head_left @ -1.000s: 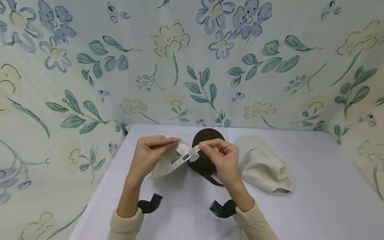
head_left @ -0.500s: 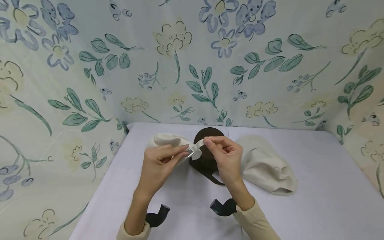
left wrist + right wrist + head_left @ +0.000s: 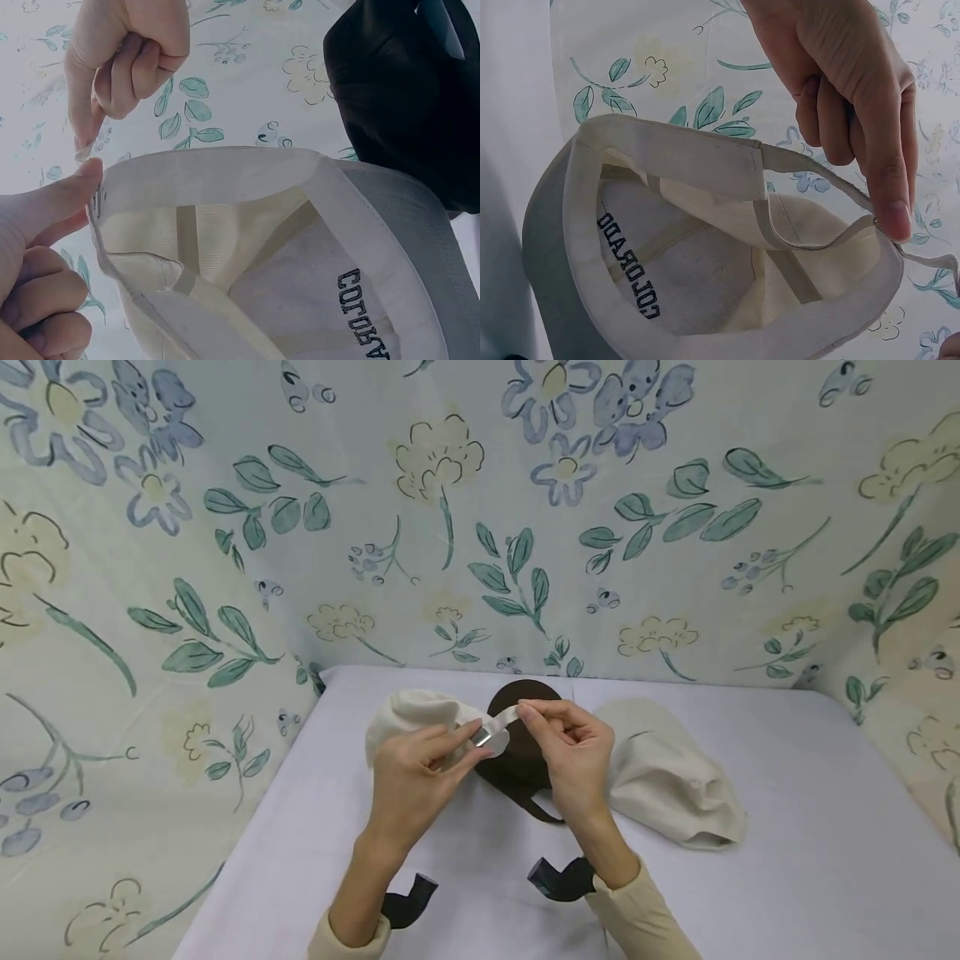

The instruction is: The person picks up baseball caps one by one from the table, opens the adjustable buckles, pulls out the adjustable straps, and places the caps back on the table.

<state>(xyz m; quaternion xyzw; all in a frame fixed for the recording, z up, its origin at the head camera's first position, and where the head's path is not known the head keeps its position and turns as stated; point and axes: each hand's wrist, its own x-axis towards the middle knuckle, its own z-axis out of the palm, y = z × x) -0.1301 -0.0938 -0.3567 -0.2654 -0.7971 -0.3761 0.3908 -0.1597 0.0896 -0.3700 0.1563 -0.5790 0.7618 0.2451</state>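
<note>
I take the metal buckle (image 3: 483,737) in the head view as the middle of the clock. At twelve o'clock stands the floral cloth backdrop (image 3: 480,502), and under everything is the white-covered table (image 3: 810,810). At between three and four o'clock, another cream cap (image 3: 667,777) lies on its own. The held cream baseball cap (image 3: 412,714) is at about ten o'clock, in the hands, and its inside shows "COLORADO" lettering (image 3: 630,266) in the right wrist view. At about four o'clock, partly behind the fingers, is a dark brown cap (image 3: 517,768).

The left hand (image 3: 412,785), at eight o'clock, pinches the buckle between thumb and index finger; its other fingers are curled. The right hand (image 3: 576,747), at three o'clock, has its thumb and index finger narrow on the free end of the back strap (image 3: 504,720).

In my judgement, the step in hand is the adjusting of the strap at the buckle; whether it is being tightened or loosened I cannot tell. The next move seems to call for a steady left pinch and a straight, gentle guiding of the strap, without twisting it
</note>
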